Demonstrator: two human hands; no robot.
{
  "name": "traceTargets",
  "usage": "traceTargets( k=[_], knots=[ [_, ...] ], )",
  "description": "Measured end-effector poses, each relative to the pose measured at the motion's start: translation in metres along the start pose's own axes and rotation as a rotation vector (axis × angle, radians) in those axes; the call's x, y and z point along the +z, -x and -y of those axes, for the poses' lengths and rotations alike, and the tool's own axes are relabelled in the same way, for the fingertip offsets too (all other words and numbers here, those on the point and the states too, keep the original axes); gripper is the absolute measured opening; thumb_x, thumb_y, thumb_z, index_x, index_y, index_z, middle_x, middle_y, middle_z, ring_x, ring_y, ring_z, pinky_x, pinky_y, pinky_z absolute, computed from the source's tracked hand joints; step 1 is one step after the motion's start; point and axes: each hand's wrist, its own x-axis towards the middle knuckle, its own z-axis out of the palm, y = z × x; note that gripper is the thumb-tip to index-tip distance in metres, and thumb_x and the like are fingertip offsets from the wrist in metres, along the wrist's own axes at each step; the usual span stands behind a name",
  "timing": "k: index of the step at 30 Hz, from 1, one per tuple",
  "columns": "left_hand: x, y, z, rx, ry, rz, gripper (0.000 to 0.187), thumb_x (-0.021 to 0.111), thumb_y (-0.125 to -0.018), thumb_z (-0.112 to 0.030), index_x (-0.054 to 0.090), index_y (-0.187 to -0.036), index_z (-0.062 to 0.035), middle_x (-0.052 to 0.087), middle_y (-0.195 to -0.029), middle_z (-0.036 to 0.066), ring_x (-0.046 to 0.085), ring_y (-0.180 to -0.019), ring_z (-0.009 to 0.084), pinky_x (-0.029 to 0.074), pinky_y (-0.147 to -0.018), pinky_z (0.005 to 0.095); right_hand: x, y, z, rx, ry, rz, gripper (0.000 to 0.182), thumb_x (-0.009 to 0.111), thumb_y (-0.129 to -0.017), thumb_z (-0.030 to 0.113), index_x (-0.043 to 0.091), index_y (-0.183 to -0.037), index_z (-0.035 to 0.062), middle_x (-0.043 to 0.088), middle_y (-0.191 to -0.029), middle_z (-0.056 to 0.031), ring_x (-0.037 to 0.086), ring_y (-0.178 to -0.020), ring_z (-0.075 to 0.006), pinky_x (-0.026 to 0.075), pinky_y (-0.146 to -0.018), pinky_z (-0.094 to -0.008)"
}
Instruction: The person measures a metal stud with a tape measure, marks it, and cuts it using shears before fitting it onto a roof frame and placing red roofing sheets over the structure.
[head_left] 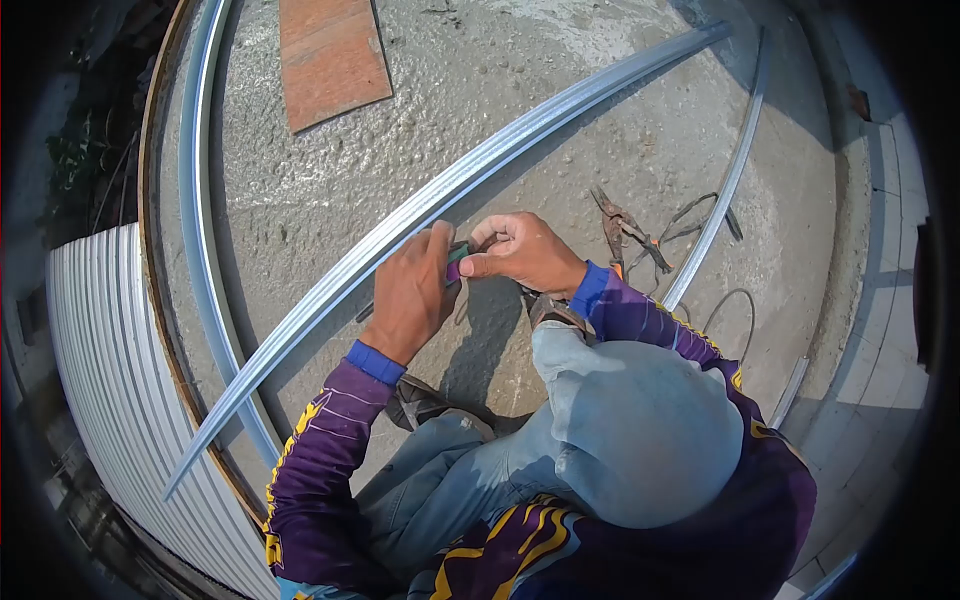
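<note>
My left hand [408, 292] is closed around a small green and purple object [456, 264], mostly covered by my fingers; I cannot tell its kind. From the other side my right hand [525, 252] has its thumb and bent fingers closed on the same object, with the thumb tip at the purple part. Just beyond both hands, a long ribbed metal profile [500, 160] runs diagonally across the concrete, passing close behind my left fingers. My bent knee [640, 430] in pale blue trousers is below my right forearm.
Metal snips [622, 228] lie on the concrete [300, 220] right of my hands, beside a dark cable [690, 212] and a thin metal strip [728, 190]. Another metal profile [196, 170] lies along the left edge. A reddish-brown board [335, 62] is at the top; corrugated sheeting [110, 360] lies beyond the edge.
</note>
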Motion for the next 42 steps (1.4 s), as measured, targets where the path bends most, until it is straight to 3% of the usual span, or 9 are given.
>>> traceTargets(
  k=[3, 5, 11, 13, 16, 19, 27, 34, 42],
  knots=[
    [-0.005, 0.009, -0.002, -0.075, -0.018, 0.106, 0.05, 0.077, -0.078, -0.025, 0.049, -0.114, -0.0051, 0.061, -0.09, 0.014, 0.064, -0.078, 0.0335, 0.051, -0.065, 0.0432, -0.019, -0.005, 0.005, 0.129, 0.201, 0.086, 0.024, 0.078, -0.083, 0.017, 0.063, -0.091, -0.0011, 0.066, -0.087, -0.0082, 0.064, -0.077, -0.0128, 0.054, -0.067, -0.0262],
    [-0.019, 0.031, 0.017, -0.137, -0.137, 0.143, 0.05, 0.078, -0.078, -0.038, 0.058, -0.112, -0.0064, 0.063, -0.087, 0.013, 0.064, -0.073, 0.0295, 0.051, -0.062, 0.0401, -0.052, 0.0, 0.011, 0.05, -0.135, 0.107, 0.019, 0.075, -0.085, 0.015, 0.062, -0.092, 0.0024, 0.065, -0.086, -0.0056, 0.062, -0.076, -0.0107, 0.052, -0.064, -0.0248],
    [-0.094, 0.15, 0.107, -0.415, -0.27, -0.004, 0.027, 0.075, -0.079, -0.014, 0.072, -0.105, -0.0072, 0.067, -0.088, 0.013, 0.067, -0.074, 0.0269, 0.054, -0.067, 0.0372, -0.316, 0.032, 0.072, -0.519, -0.473, -0.812, 0.017, 0.069, -0.088, 0.005, 0.059, -0.101, -0.0011, 0.059, -0.084, -0.0038, 0.057, -0.074, -0.0114, 0.048, -0.061, -0.0244],
    [-0.089, 0.153, 0.103, -0.399, -0.283, -0.062, 0.023, 0.075, -0.078, -0.012, 0.074, -0.1, -0.0062, 0.066, -0.086, 0.012, 0.065, -0.071, 0.0265, 0.052, -0.064, 0.0365, -0.302, 0.022, 0.071, -0.436, -0.488, -0.757, 0.013, 0.068, -0.089, 0.005, 0.06, -0.097, -0.0022, 0.059, -0.083, -0.0043, 0.057, -0.074, -0.012, 0.049, -0.062, -0.0247],
    [-0.062, 0.119, 0.075, -0.363, -0.266, -0.076, 0.024, 0.075, -0.077, -0.013, 0.074, -0.1, -0.0061, 0.066, -0.085, 0.012, 0.065, -0.07, 0.0262, 0.052, -0.064, 0.0366, -0.151, -0.011, 0.037, -0.235, -0.358, -0.565, 0.019, 0.068, -0.091, 0.013, 0.062, -0.104, -0.0009, 0.06, -0.086, -0.003, 0.058, -0.073, -0.0111, 0.054, -0.065, -0.0268],
    [-0.052, 0.096, 0.056, -0.402, -0.236, -0.032, 0.027, 0.076, -0.076, -0.012, 0.073, -0.102, -0.0062, 0.066, -0.087, 0.013, 0.066, -0.07, 0.0268, 0.053, -0.065, 0.0368, -0.09, -0.034, 0.015, -0.191, -0.353, -0.539, 0.021, 0.066, -0.094, 0.018, 0.063, -0.106, 0.0005, 0.061, -0.088, -0.0023, 0.059, -0.073, -0.0095, 0.053, -0.061, -0.0275],
    [-0.072, 0.165, 0.12, -0.431, -0.217, -0.222, 0.028, 0.077, -0.076, -0.008, 0.072, -0.103, -0.0031, 0.068, -0.094, 0.014, 0.067, -0.078, 0.0271, 0.054, -0.074, 0.0372, -0.336, -0.046, 0.088, -0.254, -0.367, -1.133, 0.014, 0.069, -0.09, 0.013, 0.064, -0.092, 0.0006, 0.058, -0.075, -0.0015, 0.052, -0.062, -0.0103, 0.044, -0.051, -0.024],
    [-0.036, 0.075, 0.062, -0.431, -0.118, -0.194, 0.024, 0.077, -0.076, -0.008, 0.073, -0.099, -0.003, 0.07, -0.093, 0.015, 0.068, -0.082, 0.0288, 0.054, -0.074, 0.0363, -0.3, -0.081, 0.089, -0.266, -0.364, -1.202, 0.015, 0.069, -0.091, 0.012, 0.065, -0.095, -0.0019, 0.058, -0.074, -0.0045, 0.051, -0.058, -0.0116, 0.042, -0.047, -0.0247],
    [-0.021, 0.07, 0.065, -0.476, -0.136, -0.147, 0.026, 0.077, -0.075, -0.01, 0.074, -0.1, -0.0029, 0.07, -0.095, 0.015, 0.068, -0.08, 0.0292, 0.054, -0.075, 0.0372, -0.313, -0.096, 0.066, -0.237, -0.373, -1.222, 0.015, 0.071, -0.089, 0.011, 0.066, -0.093, -0.0024, 0.059, -0.073, -0.0046, 0.052, -0.055, -0.0119, 0.043, -0.046, -0.0247]
  ],
)
